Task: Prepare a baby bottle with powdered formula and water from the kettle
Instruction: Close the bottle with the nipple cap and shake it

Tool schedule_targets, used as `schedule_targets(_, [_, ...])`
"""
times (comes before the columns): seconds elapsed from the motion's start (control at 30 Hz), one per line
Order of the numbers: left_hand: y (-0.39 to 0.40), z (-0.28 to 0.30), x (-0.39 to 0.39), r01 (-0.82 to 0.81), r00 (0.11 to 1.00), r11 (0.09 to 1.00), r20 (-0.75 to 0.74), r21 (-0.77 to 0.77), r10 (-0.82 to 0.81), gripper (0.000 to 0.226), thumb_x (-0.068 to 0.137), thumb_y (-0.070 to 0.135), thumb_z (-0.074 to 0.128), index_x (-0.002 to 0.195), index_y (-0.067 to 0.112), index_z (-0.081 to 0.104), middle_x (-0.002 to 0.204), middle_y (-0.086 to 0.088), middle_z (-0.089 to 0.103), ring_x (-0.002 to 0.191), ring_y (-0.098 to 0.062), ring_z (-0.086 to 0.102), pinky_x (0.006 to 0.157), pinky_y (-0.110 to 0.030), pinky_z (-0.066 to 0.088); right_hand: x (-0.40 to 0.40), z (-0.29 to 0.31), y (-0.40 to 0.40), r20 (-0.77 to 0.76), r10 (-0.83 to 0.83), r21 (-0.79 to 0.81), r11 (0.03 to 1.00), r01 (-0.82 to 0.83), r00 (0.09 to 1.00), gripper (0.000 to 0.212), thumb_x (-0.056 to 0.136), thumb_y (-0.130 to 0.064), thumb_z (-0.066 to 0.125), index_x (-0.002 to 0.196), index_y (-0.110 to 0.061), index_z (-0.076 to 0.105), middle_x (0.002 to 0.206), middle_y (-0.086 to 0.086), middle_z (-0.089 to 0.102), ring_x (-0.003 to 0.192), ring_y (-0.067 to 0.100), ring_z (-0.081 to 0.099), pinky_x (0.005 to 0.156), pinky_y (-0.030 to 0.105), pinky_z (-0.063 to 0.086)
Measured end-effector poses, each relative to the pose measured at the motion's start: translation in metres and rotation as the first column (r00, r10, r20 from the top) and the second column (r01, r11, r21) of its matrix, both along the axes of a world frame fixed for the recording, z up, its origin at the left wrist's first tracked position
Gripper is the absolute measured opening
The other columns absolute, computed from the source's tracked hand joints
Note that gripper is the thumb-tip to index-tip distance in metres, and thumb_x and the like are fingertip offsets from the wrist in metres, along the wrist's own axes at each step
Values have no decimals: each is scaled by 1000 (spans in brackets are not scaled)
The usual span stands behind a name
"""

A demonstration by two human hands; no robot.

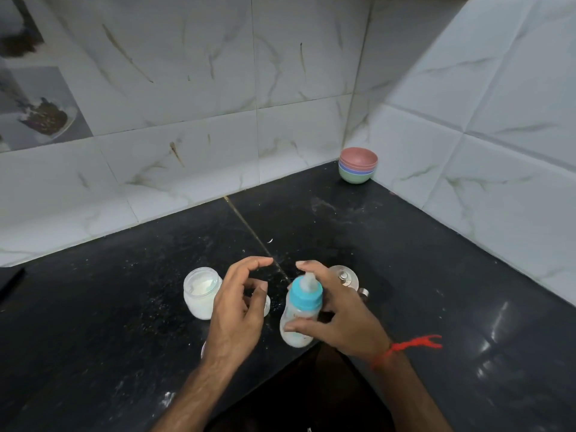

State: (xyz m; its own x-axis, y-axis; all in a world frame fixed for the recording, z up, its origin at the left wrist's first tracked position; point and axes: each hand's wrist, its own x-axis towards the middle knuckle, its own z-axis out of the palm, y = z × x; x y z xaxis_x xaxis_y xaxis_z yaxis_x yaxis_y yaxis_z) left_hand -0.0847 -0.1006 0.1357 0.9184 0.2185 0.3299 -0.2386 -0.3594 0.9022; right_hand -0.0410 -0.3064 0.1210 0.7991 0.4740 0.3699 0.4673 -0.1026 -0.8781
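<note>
The bottle (298, 316) is gripped by the right hand (339, 316) near the counter's (405, 244) front edge, teat on. The left hand (240, 310) is held loosely curled, empty. If it's shaken carelessly, the open powder jar (201, 293) just beside could get knocked over.

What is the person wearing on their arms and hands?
Both forearms are bare, with no sleeves or gloves in view. The left hand wears nothing visible. The right hand has a red thread tied round its wrist, with frayed loose ends sticking out.
</note>
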Motion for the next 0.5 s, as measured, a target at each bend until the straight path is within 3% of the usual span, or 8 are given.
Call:
schedule_targets(0.07, [1, 0, 1, 0, 1000, 1000, -5, -16, 0, 51, 99, -4, 64, 125, 40, 66, 130, 17, 64, 95, -14, 69, 70, -16, 52, -2, 11, 7, -71, -85, 268, 958, 101, 994, 88, 75, -32, 95, 148, -39, 45, 143, -2, 60, 116, 32, 70, 94, 55, 61])
schedule_targets(0.17, [3, -1, 1, -28, 1000, 999, -12, -29, 28, 50, 100, -2, 64, 124, 42, 66, 126, 15, 66, 97, -13, 69, 71, -13, 51, 4, 25, 3, -471, -42, 808, 380, 450, 881, 66, 84, -39, 85, 138, -24, 51, 120, 15, 75, 104, 33, 76, 83, 48, 65])
schedule_targets(0.23, [4, -2, 0, -33, 999, 999, -18, -28, 33, 49, 100, -1, 64, 124, 42, 66, 123, 14, 68, 97, -13, 69, 71, -14, 51, 14, 23, -3, -541, 115, 840, 16, 543, 833, 45, 99, -46, 66, 129, -14, 59, 120, 9, 76, 106, 22, 77, 79, 37, 66])
schedule_targets(0.27, [4, -3, 0, -30, 999, 999, -22, -32, 29, 49, 100, -1, 64, 124, 42, 66, 121, 13, 68, 97, -14, 68, 71, -15, 51, 14, 20, -1, -570, 115, 818, -14, 575, 814, 43, 104, -44, 60, 132, -11, 58, 125, 8, 74, 108, 21, 76, 80, 35, 65])
schedule_targets(0.33, [4, -4, 0, -25, 999, 999, -25, -45, 24, 51, 100, -2, 64, 124, 43, 66, 119, 12, 68, 97, -14, 68, 71, -16, 52, 9, 16, 8, -638, -80, 747, 176, 641, 766, 49, 102, -33, 65, 145, -21, 46, 127, 6, 69, 109, 22, 72, 77, 36, 65])
schedule_targets(0.4, [2, -5, 2, -24, 999, 998, -27, -51, 23, 52, 100, -4, 63, 124, 43, 66, 120, 12, 68, 96, -14, 68, 71, -17, 52, 4, 12, 13, -395, -297, 632, 599, 492, 869, 73, 87, -26, 84, 145, -40, 42, 127, 1, 67, 109, 20, 70, 81, 37, 65])
schedule_targets(0.47, [1, -5, 4, -11, 999, 998, -32, -55, 9, 53, 99, -5, 63, 125, 41, 66, 124, 13, 68, 95, -15, 69, 72, -21, 54, -1, 11, 16, 1, -135, 104, 985, 134, 991, 82, 80, -37, 89, 143, -54, 42, 142, -21, 56, 125, 8, 63, 94, 29, 59])
schedule_targets(0.5, [0, -5, 5, -2, 999, 999, -32, -53, 0, 53, 99, -5, 63, 126, 41, 65, 127, 13, 67, 96, -16, 70, 74, -23, 56, -3, 8, 17, 112, -9, -145, 989, 26, 994, 81, 81, -48, 87, 145, -58, 38, 145, -31, 50, 131, 2, 57, 100, 22, 54])
